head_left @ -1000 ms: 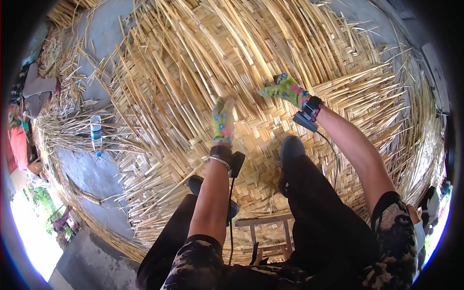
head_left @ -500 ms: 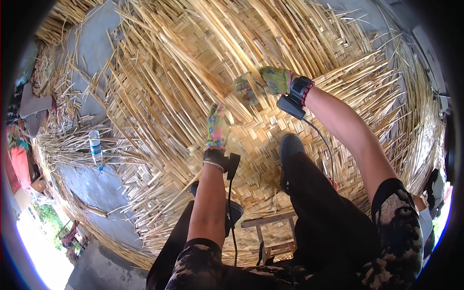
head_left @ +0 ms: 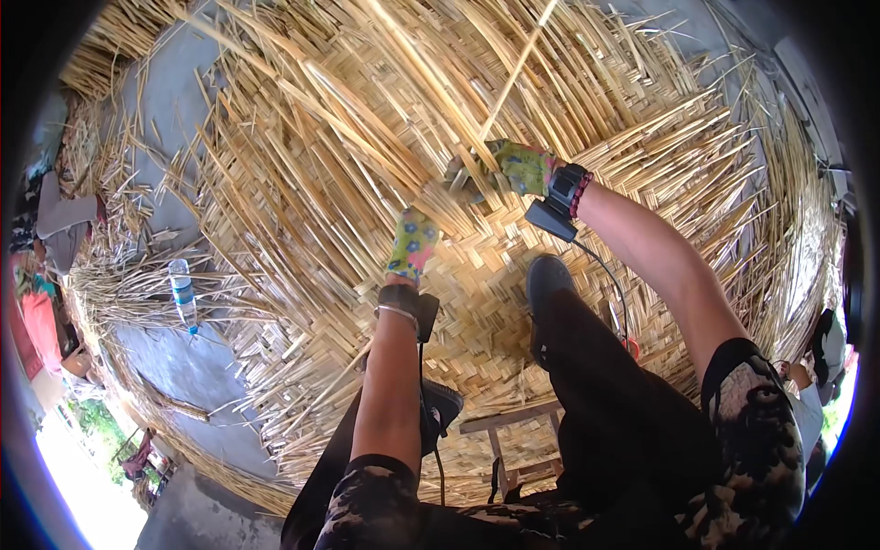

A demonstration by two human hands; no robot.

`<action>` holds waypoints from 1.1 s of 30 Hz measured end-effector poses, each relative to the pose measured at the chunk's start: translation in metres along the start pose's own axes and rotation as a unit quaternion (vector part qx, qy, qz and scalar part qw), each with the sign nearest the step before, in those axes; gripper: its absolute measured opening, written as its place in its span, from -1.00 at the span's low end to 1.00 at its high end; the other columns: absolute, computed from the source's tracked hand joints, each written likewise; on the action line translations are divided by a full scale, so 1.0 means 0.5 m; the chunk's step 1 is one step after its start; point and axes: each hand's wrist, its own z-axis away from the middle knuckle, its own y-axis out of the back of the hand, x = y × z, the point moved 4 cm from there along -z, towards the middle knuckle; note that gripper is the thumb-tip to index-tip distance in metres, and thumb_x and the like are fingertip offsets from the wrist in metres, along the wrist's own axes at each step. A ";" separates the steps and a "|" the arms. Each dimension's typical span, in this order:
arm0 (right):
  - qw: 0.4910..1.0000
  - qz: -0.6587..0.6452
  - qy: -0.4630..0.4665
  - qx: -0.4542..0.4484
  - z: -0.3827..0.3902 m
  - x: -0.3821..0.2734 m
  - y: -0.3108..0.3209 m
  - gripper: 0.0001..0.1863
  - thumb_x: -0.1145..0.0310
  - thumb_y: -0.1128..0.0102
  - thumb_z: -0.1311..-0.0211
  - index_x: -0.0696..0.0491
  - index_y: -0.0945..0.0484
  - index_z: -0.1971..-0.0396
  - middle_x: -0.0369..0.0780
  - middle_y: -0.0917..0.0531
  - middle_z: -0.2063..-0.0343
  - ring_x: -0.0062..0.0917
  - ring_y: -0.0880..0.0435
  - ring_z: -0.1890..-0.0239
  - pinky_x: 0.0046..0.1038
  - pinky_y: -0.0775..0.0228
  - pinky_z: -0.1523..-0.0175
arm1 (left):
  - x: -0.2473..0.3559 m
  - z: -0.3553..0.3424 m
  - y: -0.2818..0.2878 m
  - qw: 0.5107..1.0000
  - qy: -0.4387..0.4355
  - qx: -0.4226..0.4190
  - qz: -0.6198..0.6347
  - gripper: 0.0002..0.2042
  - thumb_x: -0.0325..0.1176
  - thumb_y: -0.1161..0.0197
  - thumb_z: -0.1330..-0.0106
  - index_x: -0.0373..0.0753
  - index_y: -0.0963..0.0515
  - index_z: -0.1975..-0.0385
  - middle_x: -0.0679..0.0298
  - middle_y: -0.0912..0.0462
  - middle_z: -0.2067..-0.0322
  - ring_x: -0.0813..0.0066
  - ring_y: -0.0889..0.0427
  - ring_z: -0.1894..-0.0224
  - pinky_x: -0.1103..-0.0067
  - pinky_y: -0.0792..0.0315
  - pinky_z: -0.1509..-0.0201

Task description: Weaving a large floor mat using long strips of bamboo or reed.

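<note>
A wide mat (head_left: 477, 348) of woven straw-coloured reed strips spreads under me, with long loose strips running to its far edge. My left hand (head_left: 412, 242), in a flowered glove, is closed around the near ends of several reed strips (head_left: 367, 137) at the mat's middle. Just right of it and slightly farther away, my right hand (head_left: 513, 170), in a matching glove, grips strips too; one thin strip rises from it toward the upper right. The fingertips of both hands are partly hidden by the strips.
A plastic water bottle (head_left: 182, 293) lies on loose reeds to the left, beside grey floor (head_left: 183, 367). My shoe (head_left: 550, 280) rests on the mat. A low wooden stool (head_left: 509, 419) is near my legs. Other people (head_left: 64, 220) sit at the far left.
The strips at my hands have spread apart, some swinging toward the upper left and one thin one toward the upper right. My right hand has shifted slightly nearer.
</note>
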 end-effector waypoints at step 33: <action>0.907 0.110 0.124 0.388 0.119 -0.001 -0.035 -0.75 0.27 -0.40 0.01 0.09 -0.59 0.39 -0.27 -0.64 0.45 -0.56 -0.62 0.53 -0.56 -0.43 0.52 | 0.112 -0.030 -0.036 0.915 0.307 0.150 0.213 -0.34 -0.31 -0.42 0.09 -0.36 -0.32 -0.05 0.27 -0.57 0.56 0.42 -0.56 0.50 0.53 -0.41 0.46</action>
